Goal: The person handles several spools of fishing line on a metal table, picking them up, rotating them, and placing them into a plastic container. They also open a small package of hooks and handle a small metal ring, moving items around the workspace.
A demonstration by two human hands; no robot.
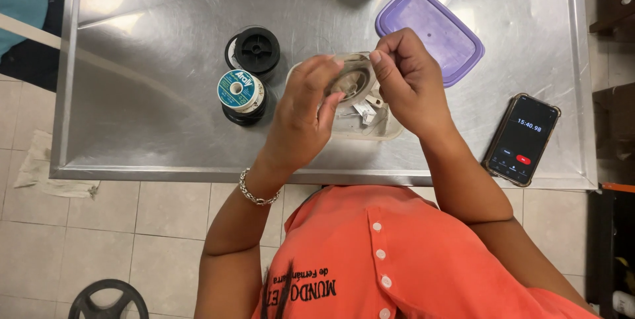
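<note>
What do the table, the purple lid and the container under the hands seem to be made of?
Table: brushed sheet metal, probably stainless steel; it shows glare and soft reflections. Purple lid: translucent plastic, smooth, with a moulded rim. Container: clear plastic, likely; small parts inside show through its wall, though the hands hide much of it.

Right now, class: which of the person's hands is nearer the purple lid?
Right. The right hand nearly touches the purple lid; the left hand sits farther off, nearer the spools.

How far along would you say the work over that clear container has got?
Done: the purple lid lies off beside the clear container. In hand: left hand and right hand pinch something too fine to identify above it. Left: two spools sit untouched alongside.
</note>
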